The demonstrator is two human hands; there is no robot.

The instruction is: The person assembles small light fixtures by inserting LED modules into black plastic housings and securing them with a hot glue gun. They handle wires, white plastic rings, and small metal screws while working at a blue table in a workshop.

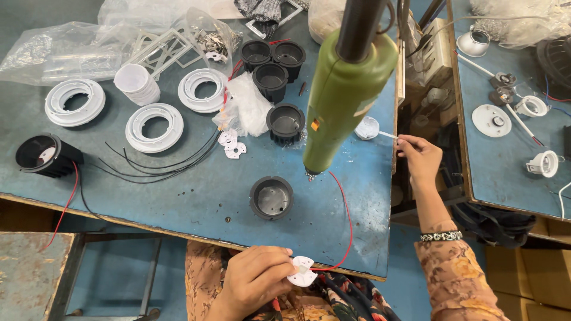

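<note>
— So, what are the hands doing right now?

— Near the bench edge, the left hand is pinching a small white round plate with a red wire running off it, up across the bench top. The right hand is reaching out to the far right and gripping a thin white stick whose tip is sitting at a small white pot.

— Which step would you say is in hand?

— I'd judge the stick is picking something up from the pot, paste perhaps, for the plate, though I cannot tell what is in the pot. If so, the next move is calling for a steady carry back to the left hand and a neat dab on the plate.

— And around them?

— An open black housing is sitting just beyond the left hand, and a green powered screwdriver is hanging above the bench, tip down. Further off, more black housings are clustering in the middle, white rings and clear plastic bags are lying to the left, and black wires are trailing across.

— The surface and the room?

— A worn blue bench is carrying it all; a second blue bench is standing to the right with small white lamp parts on it.
</note>
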